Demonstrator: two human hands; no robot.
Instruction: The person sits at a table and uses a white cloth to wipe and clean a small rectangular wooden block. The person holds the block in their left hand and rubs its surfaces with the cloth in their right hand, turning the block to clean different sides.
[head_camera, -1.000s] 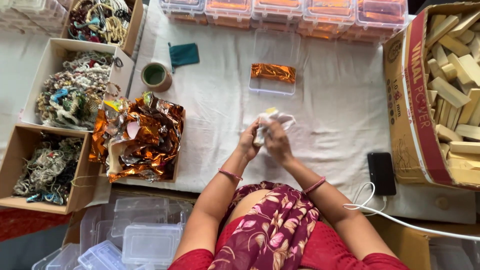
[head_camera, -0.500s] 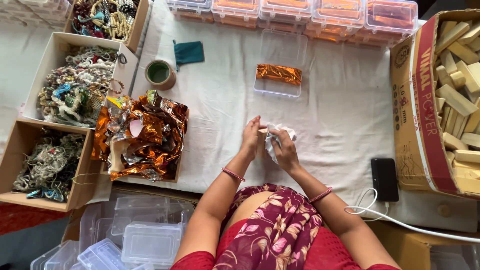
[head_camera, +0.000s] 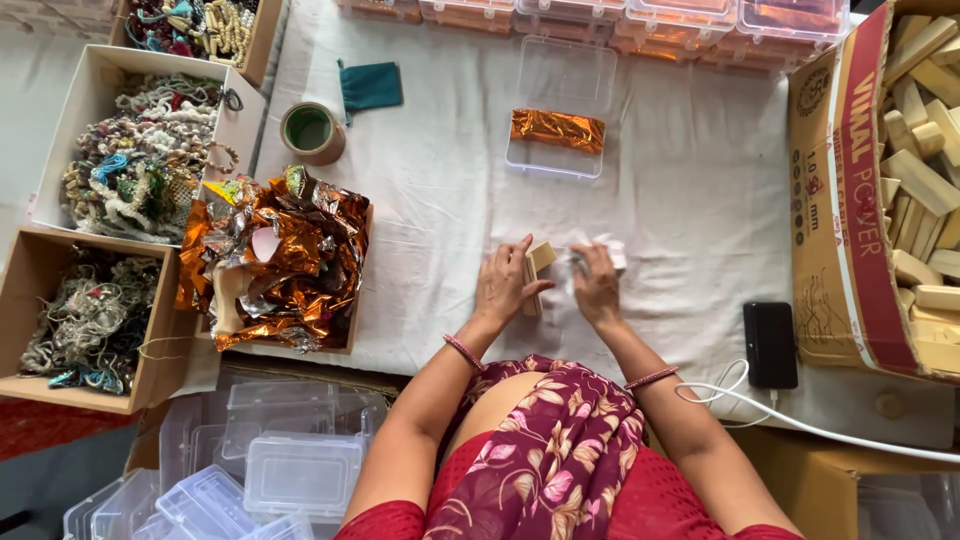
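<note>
My left hand (head_camera: 506, 282) rests on the white cloth and holds a small pale wooden block (head_camera: 539, 262) upright against its thumb. My right hand (head_camera: 598, 284) lies just to the right, fingers pressed on a crumpled white wrapper (head_camera: 606, 249). Beyond both hands stands an open clear plastic box (head_camera: 560, 105) with a folded orange foil sheet (head_camera: 557, 130) inside it.
A box of crumpled orange foil (head_camera: 278, 260) sits at left, with boxes of beaded strings (head_camera: 140, 165) further left. A green tape roll (head_camera: 311, 131) and teal pouch (head_camera: 370, 86) lie behind. Wooden blocks fill a carton (head_camera: 925, 180) at right. A black phone (head_camera: 769, 343) lies near. Stacked clear boxes (head_camera: 620, 18) line the far edge.
Both hands have come down from mid-air to the cloth. The white wrapper now lies under my right hand, and the wooden block stands in my left.
</note>
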